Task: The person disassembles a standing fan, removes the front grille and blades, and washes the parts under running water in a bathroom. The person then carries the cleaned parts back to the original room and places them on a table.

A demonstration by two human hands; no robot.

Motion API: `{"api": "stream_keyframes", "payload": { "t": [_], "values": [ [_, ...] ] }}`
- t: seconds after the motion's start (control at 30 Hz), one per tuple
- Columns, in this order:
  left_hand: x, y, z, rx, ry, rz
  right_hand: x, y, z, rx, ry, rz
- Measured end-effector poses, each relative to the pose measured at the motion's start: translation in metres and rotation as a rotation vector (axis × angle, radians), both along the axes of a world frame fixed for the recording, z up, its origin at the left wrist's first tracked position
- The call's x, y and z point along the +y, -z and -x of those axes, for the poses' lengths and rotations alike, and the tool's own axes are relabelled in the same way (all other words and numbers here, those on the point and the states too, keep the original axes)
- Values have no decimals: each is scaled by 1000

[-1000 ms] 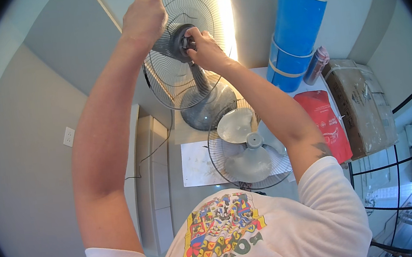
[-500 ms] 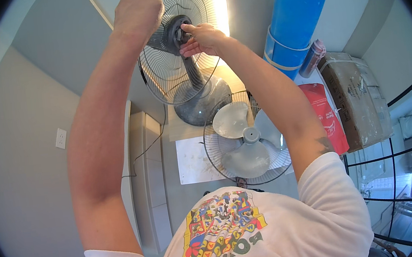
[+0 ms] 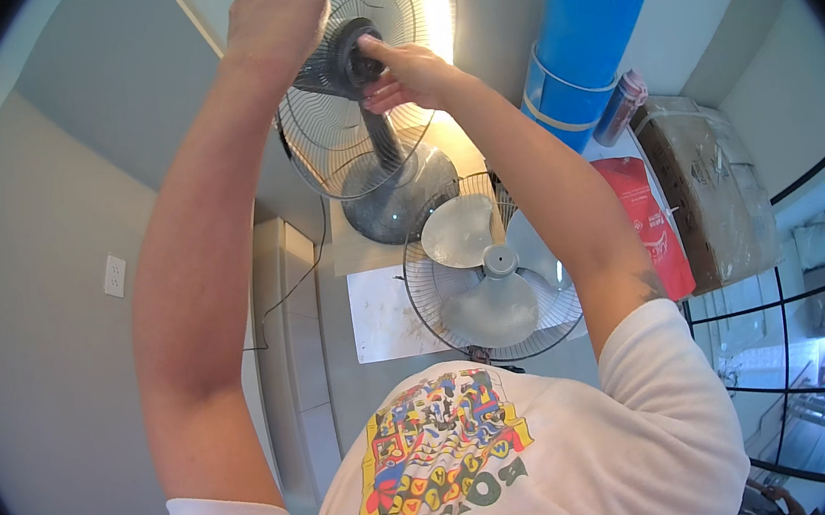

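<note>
A grey pedestal fan stands on a wooden top, its round dark base [image 3: 396, 194] below and its wire guard [image 3: 321, 151] tilted above. My left hand [image 3: 278, 15] is closed in a fist at the guard's upper left; its fingertips are hidden, but it appears to grip the wires. At the guard's middle my right hand [image 3: 414, 76] curls thumb and fingers round the dark fan hub [image 3: 352, 63]. No blades show on this fan. Nearer to me lies a second wire guard [image 3: 426, 321] with pale grey fan blades [image 3: 489, 312] in it.
A white sheet [image 3: 378, 311] with brown stains lies under the near guard. To the right stand a tall blue roll [image 3: 588, 18], a pinkish bottle [image 3: 621, 107], a red packet [image 3: 648, 223] and a plastic-wrapped carton [image 3: 713, 196]. A dark cord [image 3: 300, 291] hangs at the left.
My right hand's fingers have shifted slightly at the hub, and the thumb now reaches further onto it. My left hand stays in place. The whole view has tilted a little.
</note>
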State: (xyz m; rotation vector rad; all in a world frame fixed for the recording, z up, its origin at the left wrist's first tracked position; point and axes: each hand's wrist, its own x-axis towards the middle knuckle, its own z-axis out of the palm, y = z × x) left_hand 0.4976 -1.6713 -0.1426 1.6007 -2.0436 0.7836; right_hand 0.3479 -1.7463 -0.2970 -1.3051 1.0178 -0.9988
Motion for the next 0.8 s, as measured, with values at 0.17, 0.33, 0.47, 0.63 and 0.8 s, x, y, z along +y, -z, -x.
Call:
{"api": "stream_keyframes", "payload": {
  "t": [0.17, 0.33, 0.47, 0.63, 0.8],
  "values": [
    [5, -7, -4, 15, 43, 141, 11, 10, 0, 502, 258, 786],
    [47, -19, 1, 282, 61, 18, 37, 56, 30, 278, 413, 766],
    [88, 2, 13, 188, 179, 147, 83, 108, 89, 72, 541, 623],
    [111, 56, 9, 347, 359, 55, 185, 168, 164, 231, 665, 432],
    [116, 185, 20, 928, 366, -387, 272, 182, 196, 736, 734, 567]
  ]
}}
